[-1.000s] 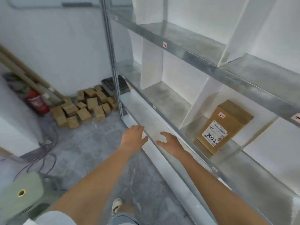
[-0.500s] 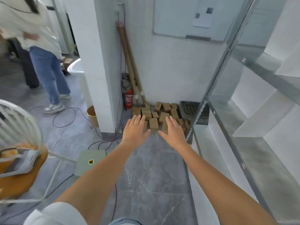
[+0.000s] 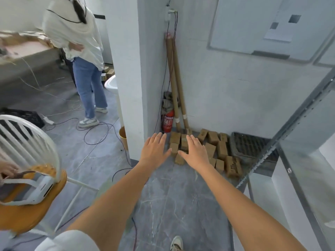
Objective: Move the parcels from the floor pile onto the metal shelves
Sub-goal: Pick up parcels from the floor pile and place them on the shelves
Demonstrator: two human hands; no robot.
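Many parcels (image 3: 213, 151), more than a dozen as far as I can count, lie on the floor (image 3: 163, 205) in the corner by the wall, so most of the task seems not yet done. The metal shelves (image 3: 290, 169) stand at the right edge of the view, and the part of them that shows here holds no parcel; the rest is out of view. The left hand (image 3: 154, 151) and the right hand (image 3: 195, 151) are stretched forward toward the pile, both with straight, spread fingers, palms down, and they hold nothing. I judge they are in the air and well apart from the pile, though they overlap it in the view. The parcels are small brown cardboard boxes, rectangular, with matte surfaces; some stand upright and others lie tilted against each other. One box between the hands shows a white label. The shelves are grey galvanised steel with a perforated post. The floor is smooth grey stone with pale veins.
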